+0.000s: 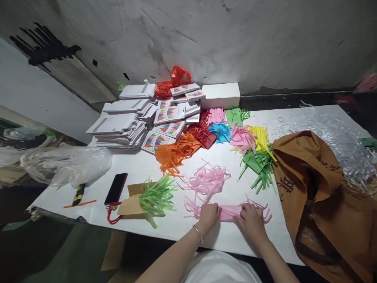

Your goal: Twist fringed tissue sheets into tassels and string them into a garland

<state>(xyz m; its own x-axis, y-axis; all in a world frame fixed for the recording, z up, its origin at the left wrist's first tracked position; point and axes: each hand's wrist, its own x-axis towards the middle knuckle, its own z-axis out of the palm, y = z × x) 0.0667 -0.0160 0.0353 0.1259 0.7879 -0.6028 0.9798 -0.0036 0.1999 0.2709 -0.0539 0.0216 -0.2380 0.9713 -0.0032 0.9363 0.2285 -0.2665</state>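
Observation:
A pink fringed tissue piece point(229, 213) lies flat near the table's front edge, with cut strips fanning out at both ends. My left hand point(209, 215) has its curled fingers on the left part of it. On the right part, my right hand point(250, 220) grips the tissue between thumb and fingers. Just behind lies a loose heap of pink strips point(210, 179). To the left, a green fringed bundle point(157, 198) rests on a piece of brown card point(131, 206).
Stacked white cards point(114, 122), printed packs point(169, 112), a white box point(220, 94) and coloured tassel bundles point(188, 145) line the back. A phone point(116, 188) and yellow-black cutter point(78, 194) lie left. A brown bag point(321, 196) and white strings point(332, 137) cover the right.

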